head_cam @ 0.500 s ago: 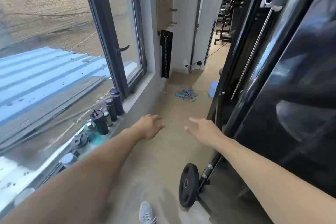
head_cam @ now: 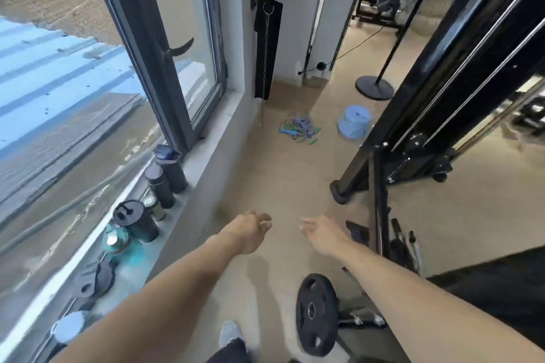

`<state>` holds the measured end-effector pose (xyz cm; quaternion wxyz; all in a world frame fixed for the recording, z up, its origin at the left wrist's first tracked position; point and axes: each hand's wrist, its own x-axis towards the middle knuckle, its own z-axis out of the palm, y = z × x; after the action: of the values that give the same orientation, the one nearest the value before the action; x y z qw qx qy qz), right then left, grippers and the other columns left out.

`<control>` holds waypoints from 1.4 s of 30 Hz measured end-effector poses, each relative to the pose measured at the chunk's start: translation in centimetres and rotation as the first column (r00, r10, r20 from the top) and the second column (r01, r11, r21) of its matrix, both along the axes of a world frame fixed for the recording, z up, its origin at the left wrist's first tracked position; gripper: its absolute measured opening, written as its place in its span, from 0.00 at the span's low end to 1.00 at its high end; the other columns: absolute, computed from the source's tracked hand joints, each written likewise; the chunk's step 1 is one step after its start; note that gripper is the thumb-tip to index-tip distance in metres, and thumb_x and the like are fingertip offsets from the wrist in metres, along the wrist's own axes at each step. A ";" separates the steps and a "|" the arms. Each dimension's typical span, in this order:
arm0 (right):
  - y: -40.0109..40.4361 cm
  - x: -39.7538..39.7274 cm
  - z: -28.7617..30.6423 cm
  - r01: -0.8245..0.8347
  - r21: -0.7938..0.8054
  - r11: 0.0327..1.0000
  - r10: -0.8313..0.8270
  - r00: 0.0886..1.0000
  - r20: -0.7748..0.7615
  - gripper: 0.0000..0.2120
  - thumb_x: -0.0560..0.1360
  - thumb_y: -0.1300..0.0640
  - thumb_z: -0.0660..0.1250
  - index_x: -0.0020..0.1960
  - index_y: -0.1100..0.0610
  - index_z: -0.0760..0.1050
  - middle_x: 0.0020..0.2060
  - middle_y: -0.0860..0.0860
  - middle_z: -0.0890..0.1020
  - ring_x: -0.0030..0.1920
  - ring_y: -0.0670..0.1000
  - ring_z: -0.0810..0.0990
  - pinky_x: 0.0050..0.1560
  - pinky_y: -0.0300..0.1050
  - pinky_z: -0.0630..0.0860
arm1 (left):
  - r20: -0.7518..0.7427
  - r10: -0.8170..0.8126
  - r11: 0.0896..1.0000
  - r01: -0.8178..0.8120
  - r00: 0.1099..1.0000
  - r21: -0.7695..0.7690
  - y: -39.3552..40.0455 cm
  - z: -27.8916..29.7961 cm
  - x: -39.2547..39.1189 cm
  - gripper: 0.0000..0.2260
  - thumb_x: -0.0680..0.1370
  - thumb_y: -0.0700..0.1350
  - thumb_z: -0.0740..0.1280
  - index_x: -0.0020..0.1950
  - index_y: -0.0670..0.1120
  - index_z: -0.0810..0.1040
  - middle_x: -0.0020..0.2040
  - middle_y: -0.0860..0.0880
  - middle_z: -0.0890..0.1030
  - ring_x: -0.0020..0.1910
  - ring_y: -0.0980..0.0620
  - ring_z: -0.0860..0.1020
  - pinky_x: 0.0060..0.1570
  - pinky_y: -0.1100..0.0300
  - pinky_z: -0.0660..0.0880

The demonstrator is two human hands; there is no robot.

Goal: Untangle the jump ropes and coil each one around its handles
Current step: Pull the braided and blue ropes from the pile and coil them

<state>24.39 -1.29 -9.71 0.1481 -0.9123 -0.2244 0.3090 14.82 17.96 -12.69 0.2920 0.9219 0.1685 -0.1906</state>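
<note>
A tangled heap of jump ropes (head_cam: 299, 128), blue, purple and green with green and blue handles, lies on the tan floor far ahead, near the wall under the window. My left hand (head_cam: 249, 231) and my right hand (head_cam: 323, 234) are stretched out in front of me above the floor, well short of the ropes. Both hands hold nothing, with fingers loosely relaxed.
Several bottles (head_cam: 165, 178) stand on the window sill (head_cam: 203, 162) at left. A black machine frame (head_cam: 413, 115) borders the right side, with a weight plate (head_cam: 317, 314) on it near my foot. A blue stool (head_cam: 355, 125) sits right of the ropes, a black belt with chain (head_cam: 267, 47) hangs on the wall.
I have moved forward down the passage, so the ropes and blue stool appear closer and the view past the machine frame has opened. Both hands stay outstretched and empty.
</note>
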 end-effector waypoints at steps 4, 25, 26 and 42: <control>4.2 4.1 -0.8 0.021 -0.022 1.000 -0.022 0.999 -0.044 0.19 0.85 0.52 0.56 0.72 0.54 0.74 0.73 0.52 0.74 0.73 0.55 0.71 0.69 0.42 0.65 | -0.017 -0.029 0.999 0.029 0.999 -0.014 3.9 -0.5 4.7 0.18 0.85 0.51 0.56 0.73 0.48 0.72 0.70 0.42 0.73 0.70 0.41 0.71 0.67 0.58 0.65; 13.7 45.0 -5.3 0.201 -0.035 0.979 -0.204 0.967 -0.150 0.16 0.78 0.50 0.63 0.61 0.55 0.81 0.63 0.53 0.82 0.63 0.56 0.79 0.60 0.42 0.73 | -0.050 -0.088 0.992 0.092 0.995 0.084 15.8 1.7 49.0 0.17 0.83 0.53 0.60 0.70 0.50 0.75 0.68 0.43 0.75 0.69 0.41 0.71 0.68 0.52 0.69; 14.2 46.7 -5.5 0.200 -0.039 0.979 -0.204 0.967 -0.156 0.16 0.77 0.50 0.64 0.61 0.54 0.81 0.63 0.52 0.82 0.63 0.56 0.79 0.59 0.42 0.73 | -0.053 -0.092 0.992 0.096 0.994 0.077 16.2 1.7 50.8 0.18 0.83 0.53 0.60 0.70 0.49 0.75 0.68 0.42 0.74 0.69 0.41 0.71 0.68 0.52 0.68; 22.5 67.5 -6.9 0.455 -0.112 0.883 -0.468 0.867 -0.172 0.20 0.80 0.47 0.63 0.70 0.53 0.75 0.69 0.51 0.78 0.69 0.52 0.75 0.67 0.42 0.71 | -0.116 -0.335 0.934 0.346 0.935 0.092 26.8 -0.9 77.9 0.19 0.82 0.55 0.61 0.72 0.53 0.73 0.73 0.46 0.70 0.71 0.44 0.69 0.69 0.54 0.67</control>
<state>91.86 21.24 -16.61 0.2077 -0.9093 0.0264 0.3596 92.69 44.74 -13.57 0.1941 0.9414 0.0305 -0.2740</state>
